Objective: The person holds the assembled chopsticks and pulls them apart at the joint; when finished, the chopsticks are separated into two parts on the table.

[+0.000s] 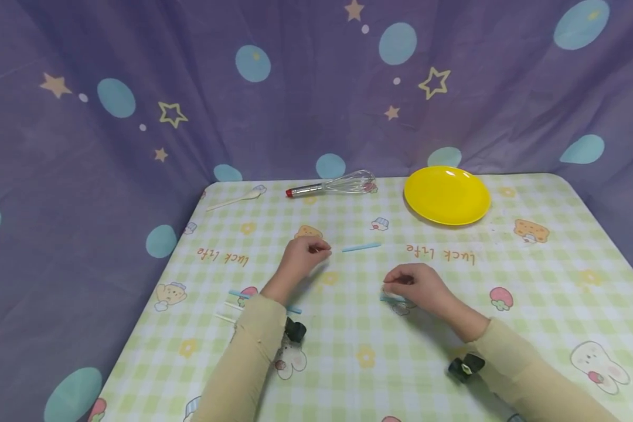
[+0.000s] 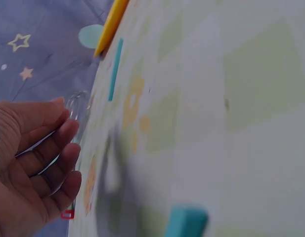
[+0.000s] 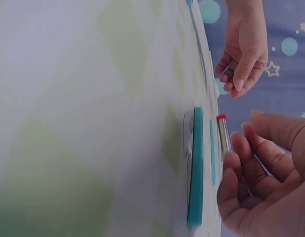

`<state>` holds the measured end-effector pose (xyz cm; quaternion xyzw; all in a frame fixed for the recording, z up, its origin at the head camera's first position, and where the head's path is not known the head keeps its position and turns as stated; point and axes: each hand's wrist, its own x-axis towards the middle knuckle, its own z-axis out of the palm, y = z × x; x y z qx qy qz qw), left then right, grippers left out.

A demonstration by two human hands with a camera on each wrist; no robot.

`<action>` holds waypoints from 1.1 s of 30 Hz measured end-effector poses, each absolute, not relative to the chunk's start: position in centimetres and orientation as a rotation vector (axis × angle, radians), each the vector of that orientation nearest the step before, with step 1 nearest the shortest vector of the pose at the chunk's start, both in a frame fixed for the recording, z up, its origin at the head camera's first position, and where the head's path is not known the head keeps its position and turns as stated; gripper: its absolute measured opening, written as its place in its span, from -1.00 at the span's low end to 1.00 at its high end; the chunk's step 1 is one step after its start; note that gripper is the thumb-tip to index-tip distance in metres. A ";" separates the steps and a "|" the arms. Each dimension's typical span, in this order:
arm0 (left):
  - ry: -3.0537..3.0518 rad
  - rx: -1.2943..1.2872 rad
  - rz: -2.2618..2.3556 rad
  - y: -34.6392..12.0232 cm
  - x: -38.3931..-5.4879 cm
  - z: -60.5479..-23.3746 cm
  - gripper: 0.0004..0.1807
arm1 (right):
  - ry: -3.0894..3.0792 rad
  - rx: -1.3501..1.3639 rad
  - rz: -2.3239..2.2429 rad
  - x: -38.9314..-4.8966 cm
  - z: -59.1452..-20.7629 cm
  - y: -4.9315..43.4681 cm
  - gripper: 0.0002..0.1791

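Observation:
My left hand [image 1: 302, 258] hovers over the middle of the table with loosely bent fingers and holds nothing. Just right of its fingertips lies a thin blue stick [image 1: 361, 247]. My right hand [image 1: 422, 287], also holding nothing, is poised above another blue stick [image 1: 392, 299], partly hidden by the hand in the head view. In the right wrist view that stick [image 3: 196, 168] lies on the cloth, apart from the fingers. Beneath my left forearm a blue stick end [image 1: 237, 293] and white sticks [image 1: 225, 318] show, partly covered by the sleeve.
A yellow plate [image 1: 447, 196] is at the back right of the table. Along the back edge lie a whisk [image 1: 343, 184] with a red-tipped handle and a pale spoon-like utensil [image 1: 234, 200]. A checked cloth [image 1: 358, 387] covers the table, and a purple curtain [image 1: 295, 117] hangs behind.

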<state>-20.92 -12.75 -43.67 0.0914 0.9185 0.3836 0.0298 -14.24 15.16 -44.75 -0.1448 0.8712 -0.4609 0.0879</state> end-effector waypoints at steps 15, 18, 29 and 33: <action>2.744 0.309 1.214 -19.4 -16.2 -42.9 -0.84 | 2.233 -0.651 -1.597 -14.2 -44.1 9.8 -0.86; 2.739 0.304 1.214 -20.7 -15.4 -43.1 -0.84 | 2.183 -0.646 -1.603 -14.2 -43.9 8.7 -0.86; 2.725 0.198 1.286 -25.3 -13.8 -43.0 -0.82 | 2.097 -0.666 -1.596 -14.1 -44.9 4.1 -0.89; 2.677 0.163 1.285 -26.8 -13.5 -42.8 -0.79 | 2.082 -0.671 -1.577 -14.0 -45.4 2.6 -0.88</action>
